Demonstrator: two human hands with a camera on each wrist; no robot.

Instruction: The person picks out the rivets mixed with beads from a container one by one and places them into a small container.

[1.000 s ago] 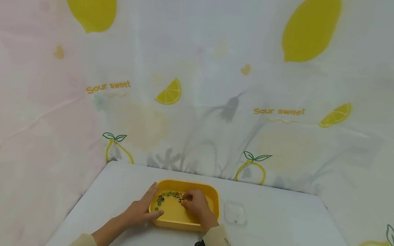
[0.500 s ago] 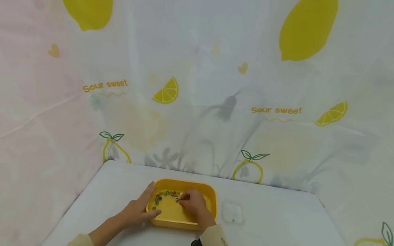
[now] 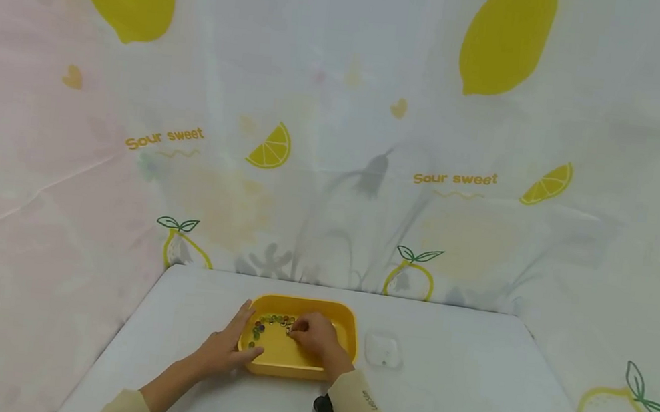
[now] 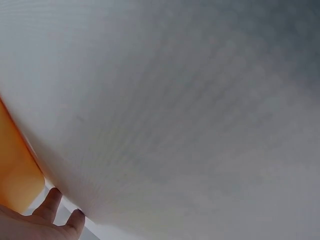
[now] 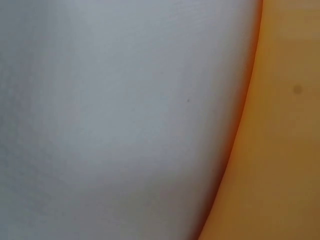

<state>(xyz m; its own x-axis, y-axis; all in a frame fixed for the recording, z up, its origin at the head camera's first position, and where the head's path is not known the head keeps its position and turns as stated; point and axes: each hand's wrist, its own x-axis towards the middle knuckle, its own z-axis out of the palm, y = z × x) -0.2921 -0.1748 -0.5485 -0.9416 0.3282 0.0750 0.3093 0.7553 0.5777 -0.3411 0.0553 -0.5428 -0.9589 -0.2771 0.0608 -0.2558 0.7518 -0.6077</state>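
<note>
A yellow tray (image 3: 273,369) on the white table holds several glass marbles (image 3: 256,333), green, red and blue. They line its left side and far edge. My left hand (image 3: 222,349) lies against the tray's left end, fingers straight along the outside and thumb over the near left corner. In the left wrist view two fingertips (image 4: 55,197) show beside the tray's orange-looking wall. Inside the tray, my right hand (image 3: 316,336) reaches down with thumb and forefinger pinching by some small shiny silvery beads (image 3: 288,330). Its fingers do not show in the right wrist view.
A small clear plastic box (image 3: 384,350) stands right of the tray with a tiny item in it. A black device (image 3: 323,407) sits at my right wrist. Behind the white table (image 3: 468,382) hangs a lemon-print cloth (image 3: 326,132).
The head view has turned slightly right, so everything sits further left in it. My right fingertips have shifted a little among the small beads; my left hand stays at the tray.
</note>
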